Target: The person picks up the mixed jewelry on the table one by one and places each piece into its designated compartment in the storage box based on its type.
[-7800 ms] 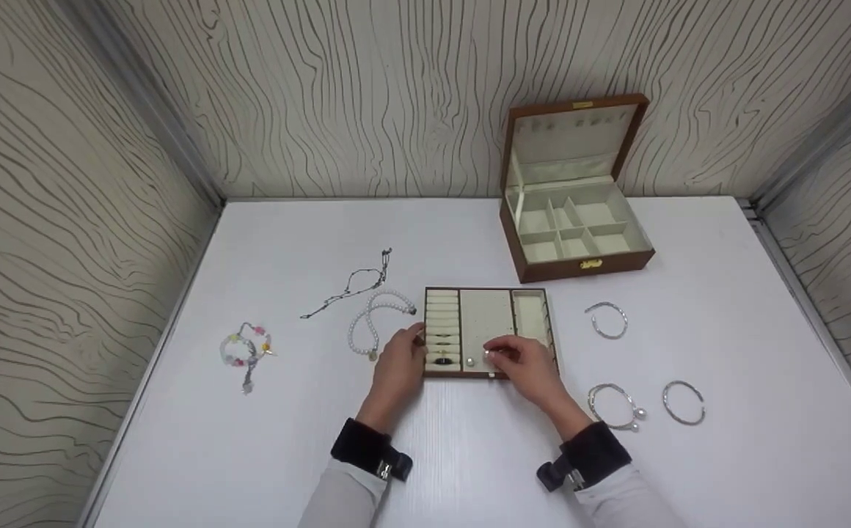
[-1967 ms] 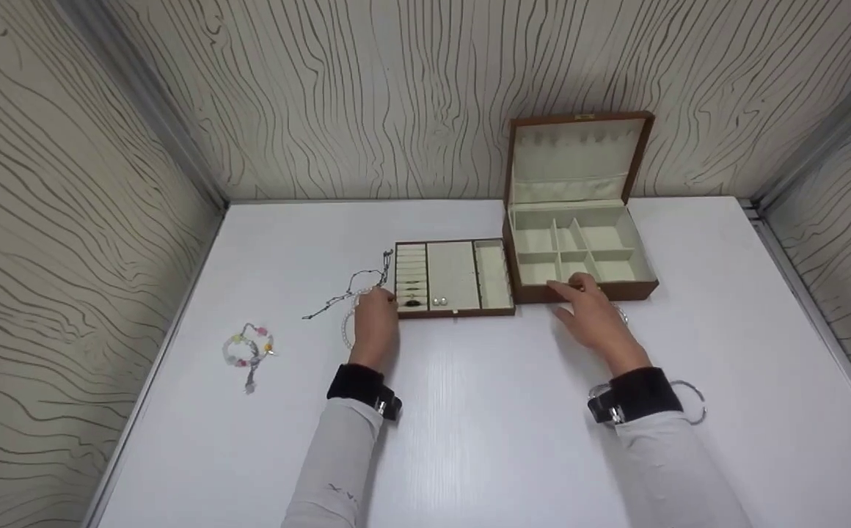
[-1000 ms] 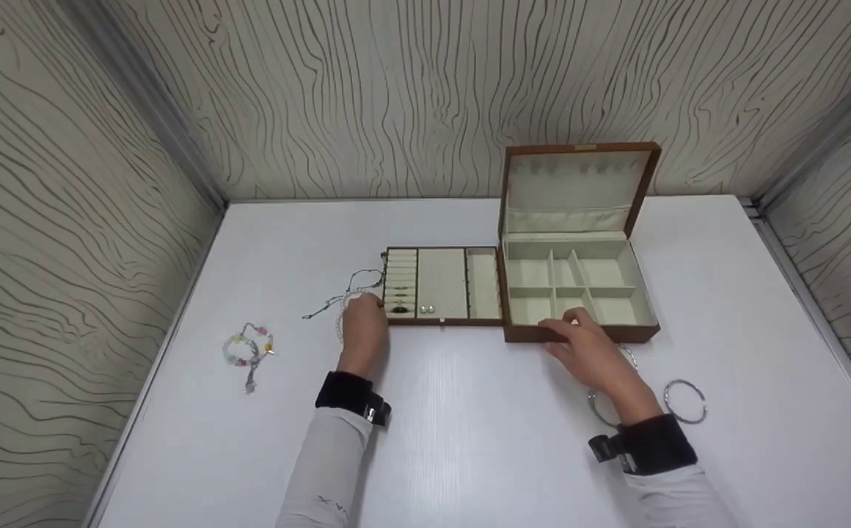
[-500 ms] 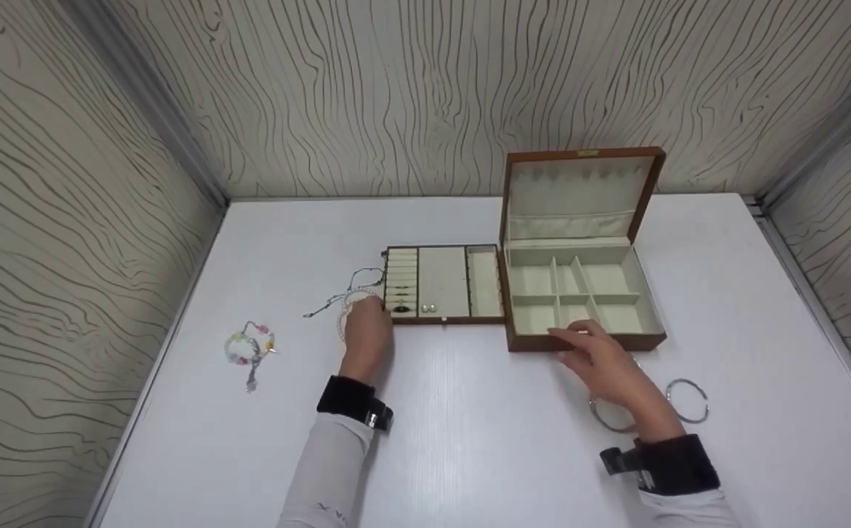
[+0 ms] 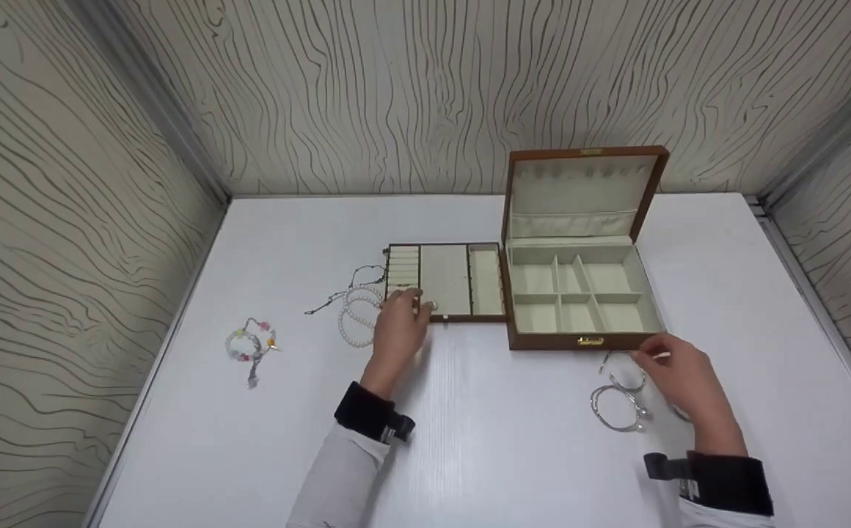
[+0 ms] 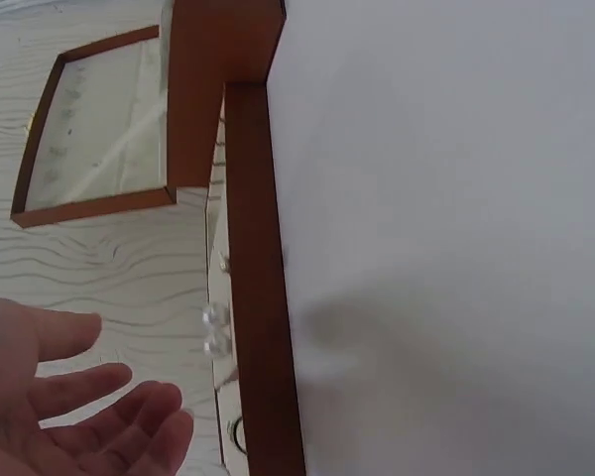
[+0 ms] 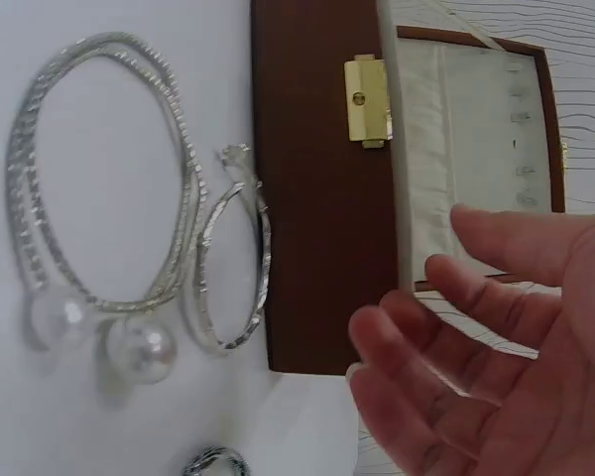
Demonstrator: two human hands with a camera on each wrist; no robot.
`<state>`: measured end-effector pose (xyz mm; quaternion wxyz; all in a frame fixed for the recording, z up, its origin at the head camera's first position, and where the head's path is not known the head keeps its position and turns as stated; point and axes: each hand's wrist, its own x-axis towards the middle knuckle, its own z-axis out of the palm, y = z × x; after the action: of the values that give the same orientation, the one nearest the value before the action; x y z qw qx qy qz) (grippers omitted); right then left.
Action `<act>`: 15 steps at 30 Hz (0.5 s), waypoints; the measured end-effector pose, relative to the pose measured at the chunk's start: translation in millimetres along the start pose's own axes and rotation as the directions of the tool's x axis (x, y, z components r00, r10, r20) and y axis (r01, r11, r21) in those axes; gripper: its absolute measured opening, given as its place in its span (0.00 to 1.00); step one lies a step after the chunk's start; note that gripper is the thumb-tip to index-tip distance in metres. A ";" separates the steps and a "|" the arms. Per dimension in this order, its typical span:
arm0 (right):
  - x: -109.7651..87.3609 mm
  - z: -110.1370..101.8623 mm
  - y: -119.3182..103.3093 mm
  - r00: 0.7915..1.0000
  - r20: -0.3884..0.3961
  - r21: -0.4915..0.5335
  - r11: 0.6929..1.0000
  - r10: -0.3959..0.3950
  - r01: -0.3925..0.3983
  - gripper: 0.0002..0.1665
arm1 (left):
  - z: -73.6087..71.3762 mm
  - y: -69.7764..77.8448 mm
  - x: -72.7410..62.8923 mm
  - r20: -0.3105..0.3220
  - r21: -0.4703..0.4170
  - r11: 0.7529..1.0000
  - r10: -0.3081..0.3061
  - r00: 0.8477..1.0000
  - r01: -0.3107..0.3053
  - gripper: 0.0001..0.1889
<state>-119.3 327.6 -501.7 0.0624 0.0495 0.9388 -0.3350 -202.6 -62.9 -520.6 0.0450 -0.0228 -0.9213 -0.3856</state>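
My left hand (image 5: 400, 330) hovers over the front left of the shallow brown jewelry tray (image 5: 444, 319), fingers loosely bent and holding nothing. Two pearl stud earrings (image 6: 216, 332) sit in the tray beside those fingers; black rings in its ring rolls are partly covered. At the front right corner of the brown jewelry box (image 5: 543, 341) is my right hand (image 5: 686, 378), its relaxed fingers apart from the things around it in the right wrist view. Close to it lie a thin silver bangle (image 7: 263, 268) and a silver bangle with two pearl ends (image 7: 144, 347).
The box's lid (image 5: 587, 191) stands up, showing six-part compartments below. A pearl necklace (image 5: 356, 341) and a dark chain (image 5: 334, 299) lie left of the tray. Farther left is a colourful beaded bracelet (image 5: 238, 356). Another silver bangle (image 5: 678, 414) is partly behind my right hand.
Since the earliest frame, the tray moved back and left, and the box came forward against it. Lately my right hand left the box's front edge rightward; my left hand shifted right over the tray.
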 end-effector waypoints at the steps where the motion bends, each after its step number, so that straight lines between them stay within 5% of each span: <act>1: 0.2 1.8 2.6 0.999 0.028 -0.021 0.999 0.026 -0.026 0.24 | 2.9 3.6 -2.3 0.020 -0.036 0.999 0.021 1.000 -0.020 0.17; 7: 6.1 14.5 11.2 0.981 0.141 -0.137 0.984 0.130 -0.111 0.42 | 24.5 22.1 -12.4 0.158 -0.194 0.978 0.114 0.981 -0.082 0.19; 15: 9.4 25.2 6.1 0.975 0.111 -0.224 0.961 0.191 -0.163 0.45 | 44.7 46.3 -19.3 0.274 -0.209 0.975 0.126 0.953 -0.069 0.22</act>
<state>-125.6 316.8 -526.3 0.1590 0.1042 0.9550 -0.2278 -182.8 1.3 -520.9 -0.0717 -0.1283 -0.8730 -0.4650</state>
